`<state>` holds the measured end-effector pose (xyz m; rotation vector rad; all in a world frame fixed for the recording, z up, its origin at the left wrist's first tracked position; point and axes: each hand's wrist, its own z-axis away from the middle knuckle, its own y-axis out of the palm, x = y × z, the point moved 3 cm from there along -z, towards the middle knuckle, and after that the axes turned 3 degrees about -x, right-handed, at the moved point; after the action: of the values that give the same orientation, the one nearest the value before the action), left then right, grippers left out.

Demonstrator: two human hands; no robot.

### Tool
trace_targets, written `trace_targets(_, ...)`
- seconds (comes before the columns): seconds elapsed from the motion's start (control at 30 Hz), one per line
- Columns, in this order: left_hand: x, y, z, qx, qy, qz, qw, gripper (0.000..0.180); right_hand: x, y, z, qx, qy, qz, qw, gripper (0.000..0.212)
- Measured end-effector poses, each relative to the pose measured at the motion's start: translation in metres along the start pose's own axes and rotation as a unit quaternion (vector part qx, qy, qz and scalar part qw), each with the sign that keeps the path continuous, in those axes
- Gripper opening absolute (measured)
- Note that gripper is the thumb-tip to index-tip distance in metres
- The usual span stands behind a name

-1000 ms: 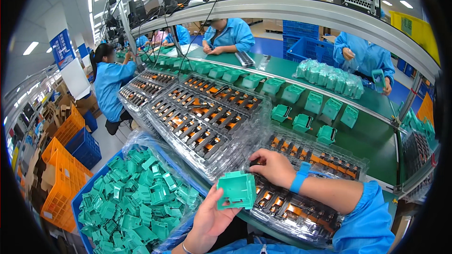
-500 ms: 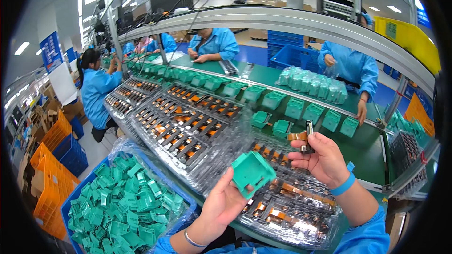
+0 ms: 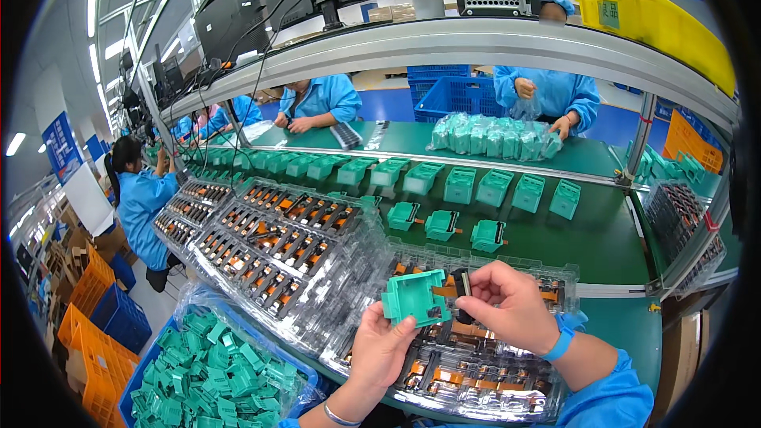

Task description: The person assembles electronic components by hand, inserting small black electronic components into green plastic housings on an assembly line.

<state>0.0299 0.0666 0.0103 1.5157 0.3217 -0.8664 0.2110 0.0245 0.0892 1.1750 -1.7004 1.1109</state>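
Observation:
My left hand [image 3: 380,350] grips a green plastic housing [image 3: 414,301], its open hollow side facing me. Pinched in my right hand [image 3: 514,307] is a small black connector part with an orange flex cable [image 3: 463,284]. That part is close against the housing's right side; whether they touch I cannot tell. Beneath both hands lie clear plastic trays [image 3: 485,384] filled with similar black and orange parts. Just beyond, three green housings [image 3: 441,225] with black pieces on them rest on the green surface.
A long row of green housings [image 3: 459,185] runs across the bench. At lower left, a blue bin [image 3: 127,396] holds many loose housings. More filled trays [image 3: 269,230] lie to the left. A metal frame beam [image 3: 444,41] crosses overhead. Co-workers in blue [image 3: 547,95] sit opposite.
My hands have come together, bringing the connector part up to the housing's right side. The housing has turned in my left hand. The whole view has shifted.

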Motion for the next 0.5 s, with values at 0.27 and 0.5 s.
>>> trace_targets(0.27, 0.005, 0.004, 0.006, 0.000, 0.100, -0.138, 0.985, 0.041, -0.024, 0.006, -0.010, 0.031, 0.001, 0.072, 0.997, 0.022)
trace_targets(0.5, 0.006, 0.003, 0.012, 0.005, 0.085, -0.151, 0.985, 0.041, -0.032, 0.006, -0.012, 0.065, 0.027, 0.066, 0.995, 0.024)
